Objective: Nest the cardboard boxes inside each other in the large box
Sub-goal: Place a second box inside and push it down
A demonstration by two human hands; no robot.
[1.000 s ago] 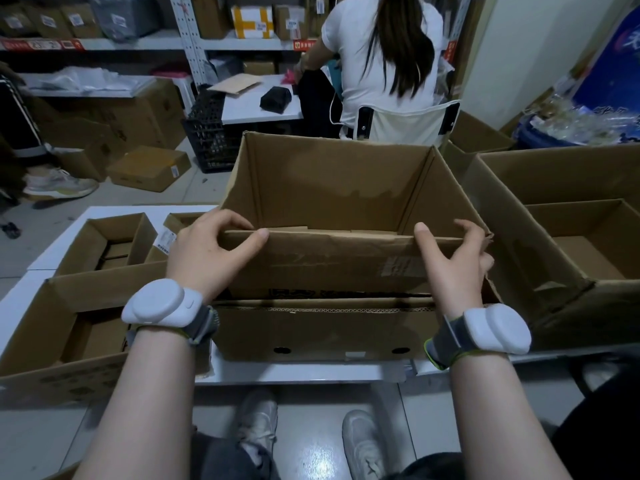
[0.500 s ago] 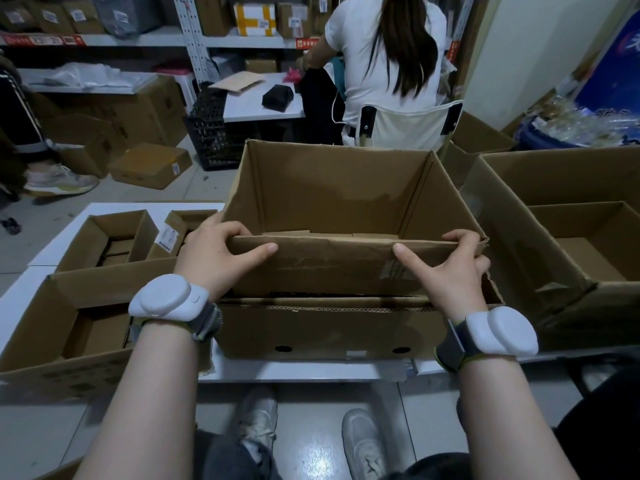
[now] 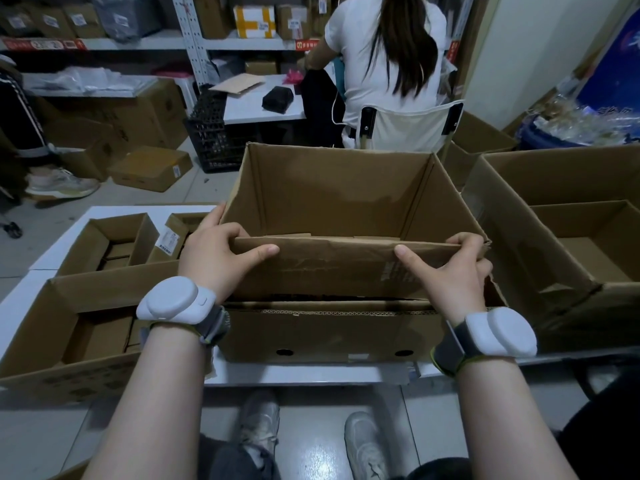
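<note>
The left hand (image 3: pixel 214 258) and right hand (image 3: pixel 453 271) pinch the near flap (image 3: pixel 336 268) of the box (image 3: pixel 332 195); thumbs have slid inward, likely flattening it for nesting.

Nothing can be read: the white label (image 3: pixel 169 239) on a small box (image 3: pixel 177 222) and the red shelf strip (image 3: pixel 41 44) are too blurred.

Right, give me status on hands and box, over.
Left hand and right hand both grip near wall of open brown cardboard box. It stands inside holed brown outer box, rim higher. Open box left, open box right, both close.
</note>
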